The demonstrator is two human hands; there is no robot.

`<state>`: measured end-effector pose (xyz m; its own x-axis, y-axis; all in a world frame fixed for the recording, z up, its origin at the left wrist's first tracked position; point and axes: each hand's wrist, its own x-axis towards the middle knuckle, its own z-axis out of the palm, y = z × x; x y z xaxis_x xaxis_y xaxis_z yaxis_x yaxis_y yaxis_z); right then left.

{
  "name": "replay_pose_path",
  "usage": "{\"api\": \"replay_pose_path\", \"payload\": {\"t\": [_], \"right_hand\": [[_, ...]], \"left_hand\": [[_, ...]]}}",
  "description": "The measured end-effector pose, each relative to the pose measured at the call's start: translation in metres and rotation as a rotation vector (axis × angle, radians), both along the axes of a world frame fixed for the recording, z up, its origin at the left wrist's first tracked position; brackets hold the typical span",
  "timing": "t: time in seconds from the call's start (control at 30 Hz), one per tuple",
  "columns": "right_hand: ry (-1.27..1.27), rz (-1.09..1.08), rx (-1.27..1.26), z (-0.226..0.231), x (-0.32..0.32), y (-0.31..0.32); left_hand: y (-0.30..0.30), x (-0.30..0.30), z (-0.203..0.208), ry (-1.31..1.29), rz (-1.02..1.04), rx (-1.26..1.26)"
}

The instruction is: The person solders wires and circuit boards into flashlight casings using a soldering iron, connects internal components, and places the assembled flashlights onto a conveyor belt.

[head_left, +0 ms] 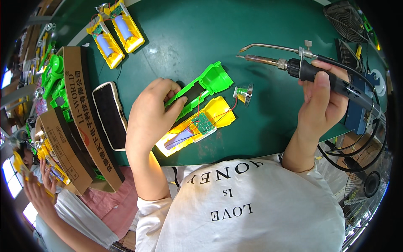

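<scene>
My left hand (152, 113) is closed, thumb and fingers pinching the edge of a green flashlight shell half (215, 80) just above the green mat. Right beside it, nearer me, lies a yellow flashlight shell half (223, 110) with a blue cylindrical battery (178, 139) and a small green circuit board (204, 123) inside. Thin red and black wires run from the board to a silver reflector (245, 94) standing to the right. My right hand (321, 101) wraps the black handle of a soldering iron (312, 72) with a curved metal feed tube; its tip points left, apart from the parts.
Two filled yellow shell halves (111, 55) lie at the far left. A phone (110, 115) sits beside cardboard boxes (88, 122) of green and yellow parts. A blue unit (356, 119), black cables and fans (344, 20) are at right. A co-worker's hand (40, 197) shows lower left.
</scene>
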<state>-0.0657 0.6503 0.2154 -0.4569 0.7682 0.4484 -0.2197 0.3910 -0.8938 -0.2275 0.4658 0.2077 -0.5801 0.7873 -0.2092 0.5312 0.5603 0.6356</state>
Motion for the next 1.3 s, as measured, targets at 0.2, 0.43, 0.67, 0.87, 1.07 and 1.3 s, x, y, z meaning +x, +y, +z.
{"api": "replay_pose_path", "payload": {"t": [0.2,0.43,0.67,0.87,1.07,1.3], "right_hand": [[-0.010,-0.022,0.009,0.000,0.001,0.002],[-0.118,-0.086,0.093,0.007,0.004,0.005],[-0.081,-0.049,0.066,0.008,-0.002,0.000],[-0.075,-0.103,0.146,0.008,0.007,0.004],[-0.008,-0.044,-0.027,0.011,0.028,0.000],[0.015,-0.199,-0.127,0.006,0.059,0.014]], "left_hand": [[-0.001,0.006,0.005,0.013,-0.056,0.039],[-0.012,0.044,0.018,0.396,-0.091,-0.113],[-0.026,0.078,0.035,0.457,-0.042,-0.189],[-0.030,0.084,0.005,0.480,-0.016,-0.074],[-0.040,0.074,-0.005,0.529,-0.242,0.025],[-0.011,0.059,0.021,0.284,-0.075,-0.052]]}}
